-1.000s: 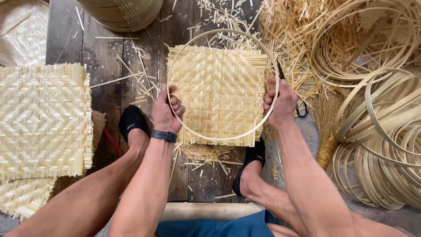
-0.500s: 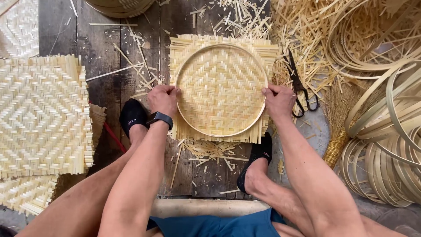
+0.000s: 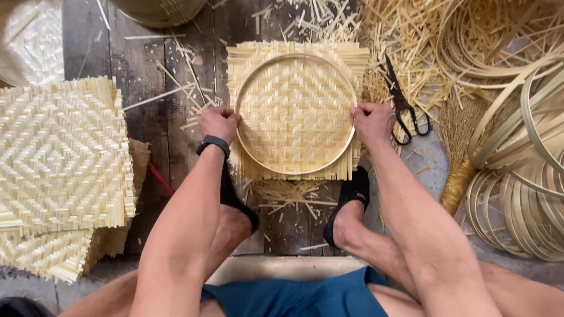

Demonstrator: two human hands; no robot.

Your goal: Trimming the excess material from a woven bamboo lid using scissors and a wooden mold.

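Dark, weathered wooden planks (image 3: pixel 176 76) made up the work floor, littered with pale bamboo offcuts and slivers, and giving way to grey concrete at the right and lower edges. One square woven bamboo mat (image 3: pixel 296 108), its herringbone weave flat and its strip ends ragged along all four sides, lay in the middle of the planks just ahead of the person's feet. One round bamboo hoop (image 3: pixel 247 88) sat on top of it, inside the mat's frayed border. The left hand (image 3: pixel 218 122), with a black band on the wrist, was curled closed over the hoop's left rim, and the right hand (image 3: pixel 372 122) was closed over the right rim, fingers tucked down against the weave; both pressed hoop and mat together. Two black sandals (image 3: pixel 349 202) showed below the mat, one mostly under the left forearm. One pair of black scissors (image 3: pixel 404 111) lay just beside the right hand on a heap of straw-coloured scraps. At the left, a stack of woven mats (image 3: pixel 61 155) rested on the floor, at least two in view, diamond-patterned and fringed. At the right, many thin coiled bamboo hoops (image 3: pixel 517 194) were piled together, too overlapped to count. One rounded basket edge (image 3: pixel 158 9) showed at the top.
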